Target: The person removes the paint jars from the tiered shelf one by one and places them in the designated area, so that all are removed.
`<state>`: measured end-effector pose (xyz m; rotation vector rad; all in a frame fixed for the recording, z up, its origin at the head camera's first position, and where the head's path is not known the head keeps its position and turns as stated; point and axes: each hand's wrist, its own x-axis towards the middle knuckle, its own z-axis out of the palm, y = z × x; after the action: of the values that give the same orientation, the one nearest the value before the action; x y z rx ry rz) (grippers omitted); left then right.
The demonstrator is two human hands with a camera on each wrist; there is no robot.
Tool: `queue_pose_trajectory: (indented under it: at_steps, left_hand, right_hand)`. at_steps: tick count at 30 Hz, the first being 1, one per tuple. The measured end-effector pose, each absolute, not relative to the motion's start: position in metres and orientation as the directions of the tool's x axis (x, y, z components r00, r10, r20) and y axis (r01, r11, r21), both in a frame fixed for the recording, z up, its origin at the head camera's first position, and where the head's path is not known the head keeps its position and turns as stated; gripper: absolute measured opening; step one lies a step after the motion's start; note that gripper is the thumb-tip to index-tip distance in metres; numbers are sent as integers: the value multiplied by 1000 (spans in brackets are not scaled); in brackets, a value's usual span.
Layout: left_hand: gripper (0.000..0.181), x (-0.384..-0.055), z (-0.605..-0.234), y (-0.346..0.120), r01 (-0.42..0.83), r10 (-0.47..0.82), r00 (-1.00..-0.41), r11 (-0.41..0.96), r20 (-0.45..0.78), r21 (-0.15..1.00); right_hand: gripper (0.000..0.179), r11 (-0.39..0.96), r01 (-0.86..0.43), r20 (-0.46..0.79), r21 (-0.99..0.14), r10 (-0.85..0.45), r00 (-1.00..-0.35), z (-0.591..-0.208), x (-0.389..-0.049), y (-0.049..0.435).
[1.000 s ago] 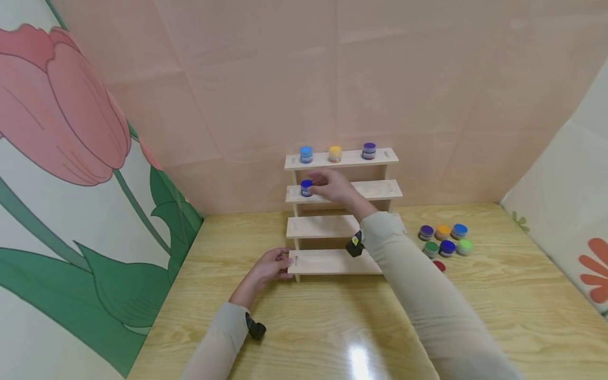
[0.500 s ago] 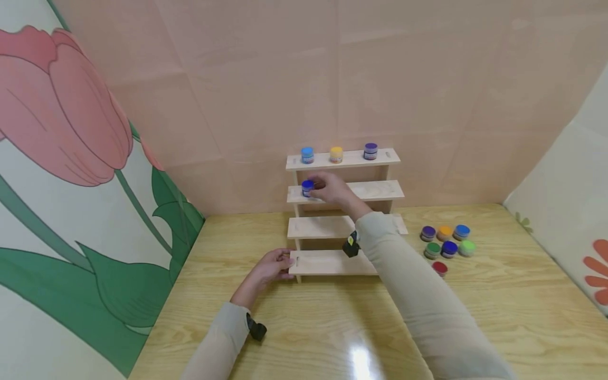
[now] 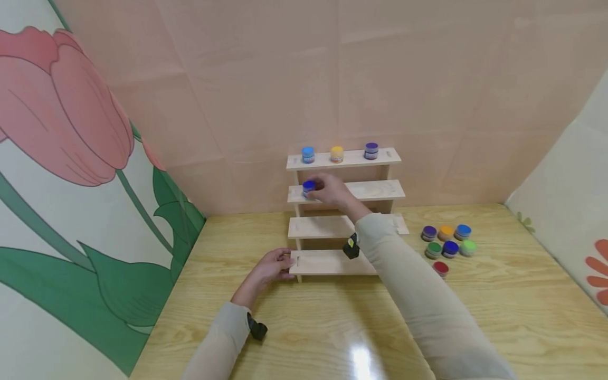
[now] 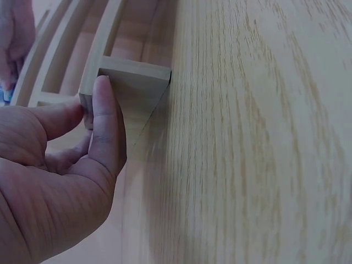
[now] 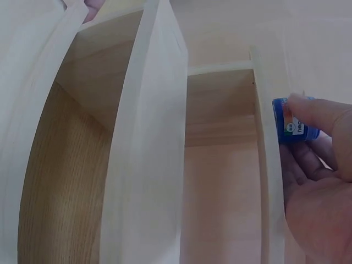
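Note:
A stepped wooden shelf rack (image 3: 323,227) with several tiers stands on the table. My left hand (image 3: 271,265) pinches the left end of its lowest board; in the left wrist view the thumb and fingers (image 4: 107,126) clasp the board's edge. My right hand (image 3: 332,191) holds a small dark blue paint jar (image 3: 309,188) at the left end of the second tier from the top. Seen from the right wrist, the jar (image 5: 291,122) sits between thumb and fingers, its base right at the board. On the top tier are light blue (image 3: 308,155), yellow (image 3: 336,154) and purple (image 3: 371,151) jars.
To the right of the rack several more jars stand on the wood-grain table (image 3: 304,327), among them a green jar (image 3: 433,250), an orange jar (image 3: 446,233) and a red jar (image 3: 440,269). A pinkish backdrop (image 3: 256,105) rises behind, with tulip-printed panels (image 3: 81,105) at left.
The right hand's fingers have lowered slightly and drawn closer around the dark blue jar, which stays at the same spot on the tier. The left hand keeps its hold on the lowest board.

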<state>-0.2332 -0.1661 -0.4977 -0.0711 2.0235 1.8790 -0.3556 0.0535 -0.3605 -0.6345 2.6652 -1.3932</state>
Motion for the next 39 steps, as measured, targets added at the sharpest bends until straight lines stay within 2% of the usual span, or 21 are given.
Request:
queue_pose_trajectory:
  at_steps: [10,30,39]
  left_hand:
    - [44,-233,-499,-165,-275,223,-931,93,-289,957]
    - [44,-233,-498,-165,-281,213,-932,87,-294,956]
    - [44,-231,-496,-167,-289,216,-928,91,-303,953]
  right_hand:
    - [41,468,-383,180,-797,-421,-889,-357,-344,78]
    - [48,508,-342,162,-791,-365,-917,-349,-304,161]
    - [47,463,-400,205,-791,-415,-887,-347,-291,191]
